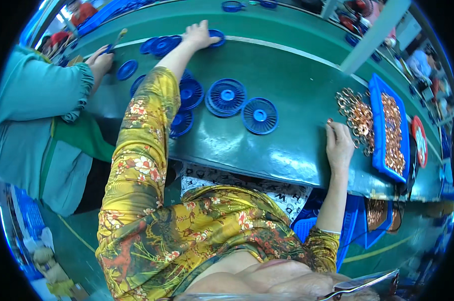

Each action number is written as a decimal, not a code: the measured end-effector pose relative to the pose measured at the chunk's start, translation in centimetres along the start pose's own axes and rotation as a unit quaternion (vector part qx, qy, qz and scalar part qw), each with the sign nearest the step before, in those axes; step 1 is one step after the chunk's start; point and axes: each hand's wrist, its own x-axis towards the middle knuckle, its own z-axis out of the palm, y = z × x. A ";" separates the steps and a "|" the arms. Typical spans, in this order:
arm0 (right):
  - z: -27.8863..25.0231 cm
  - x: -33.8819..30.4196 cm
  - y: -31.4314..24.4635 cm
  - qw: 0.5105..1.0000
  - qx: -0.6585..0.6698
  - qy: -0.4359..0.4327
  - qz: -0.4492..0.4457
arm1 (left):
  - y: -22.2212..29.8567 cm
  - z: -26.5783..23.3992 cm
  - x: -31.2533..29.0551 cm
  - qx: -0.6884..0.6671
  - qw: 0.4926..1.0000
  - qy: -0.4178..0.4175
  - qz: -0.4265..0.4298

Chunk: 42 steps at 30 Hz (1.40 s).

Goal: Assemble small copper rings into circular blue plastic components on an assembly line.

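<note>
My left hand [198, 36] reaches to the far left of the green table, fingers spread at a blue round grille [217, 38]; whether it grips the rim is hard to see. Beside that hand lie more overlapping blue grilles [161, 46]. Several others rest nearer to me, among them a stack [227, 97] and a single grille [259, 116], all slatted discs with a lighter hub. On the right, my right hand [340, 144] is low over the tabletop, its fingertips pinching a small copper-coloured ring [329, 121]. A loose heap of similar rings [356, 116] is just beyond it.
A blue tray [377, 118] of copper rings stands tilted at the right, with a red round dish [419, 142] behind it. At my left a co-worker in a teal sleeve [51, 83] handles a tool. A pale post [375, 37] rises at the far side.
</note>
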 end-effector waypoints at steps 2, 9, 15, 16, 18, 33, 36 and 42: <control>0.1 0.2 -0.9 0.998 0.035 0.029 -0.040 | -2.3 1.8 1.1 -0.028 0.999 -0.019 0.035; -0.4 -0.7 -3.3 0.984 0.081 0.130 -0.095 | 3.5 -3.2 -4.1 -0.066 0.984 0.089 0.138; -0.7 -1.7 -6.5 0.959 0.097 0.175 -0.198 | 11.8 -10.6 -19.4 -0.403 0.894 0.073 0.181; -0.8 -1.9 -7.3 0.959 0.097 0.166 -0.209 | 12.1 -10.8 -21.9 -0.449 0.876 0.056 0.170; -0.8 -2.3 -8.7 0.954 0.106 0.154 -0.233 | 12.1 -9.6 -25.8 -0.575 0.806 -0.020 0.134; 0.0 -2.2 -12.2 0.968 0.093 0.020 -0.232 | 13.9 -7.4 -31.9 -0.655 0.745 -0.043 0.116; 0.0 -2.5 -12.3 0.974 0.088 -0.023 -0.209 | 14.0 -8.2 -32.1 -0.572 0.809 -0.054 0.126; -0.6 -2.8 -12.6 0.982 0.067 0.050 -0.167 | 14.0 -7.2 -31.9 -0.701 0.701 -0.094 0.089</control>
